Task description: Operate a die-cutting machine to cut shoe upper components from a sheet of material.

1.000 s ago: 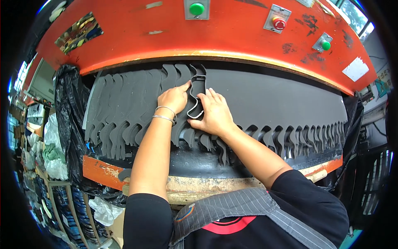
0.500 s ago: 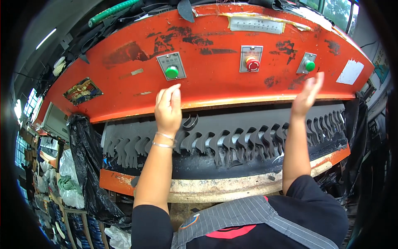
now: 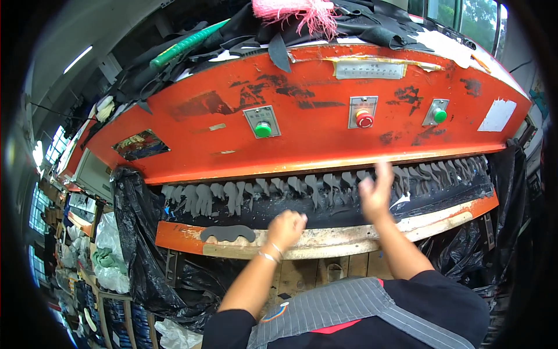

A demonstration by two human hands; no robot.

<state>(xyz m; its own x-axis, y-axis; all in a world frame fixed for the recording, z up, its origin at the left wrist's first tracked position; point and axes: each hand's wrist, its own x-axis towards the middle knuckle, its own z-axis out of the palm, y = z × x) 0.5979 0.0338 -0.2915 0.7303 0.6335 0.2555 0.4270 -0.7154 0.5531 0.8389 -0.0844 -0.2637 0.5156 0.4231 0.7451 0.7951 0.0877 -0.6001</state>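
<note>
My left hand [image 3: 286, 228] is closed, fingers curled, just above the pale front ledge of an orange press; anything inside it is hidden. To its left, a dark grey cut piece with a wavy edge [image 3: 228, 234] lies flat on that ledge [image 3: 325, 238]. My right hand [image 3: 376, 195] is open, fingers stretched upward and slightly blurred, over the black press bed [image 3: 273, 216]. Along the back of the bed runs a row of curved dark grey strips [image 3: 232, 195], partly under the press head. Neither hand touches the buttons.
On the orange press head [image 3: 314, 139] are a left green button [image 3: 263, 129], a red button [image 3: 364, 119] and a right green button [image 3: 440, 116]. Dark scraps and a pink stringy bundle [image 3: 296, 13] lie on top. Black plastic sheeting [image 3: 136, 232] hangs at the side.
Both hands have come down from near the green buttons toward the bed. My left hand has closed. A wavy piece now shows on the ledge; the curved metal die is out of sight. The view has shifted.
</note>
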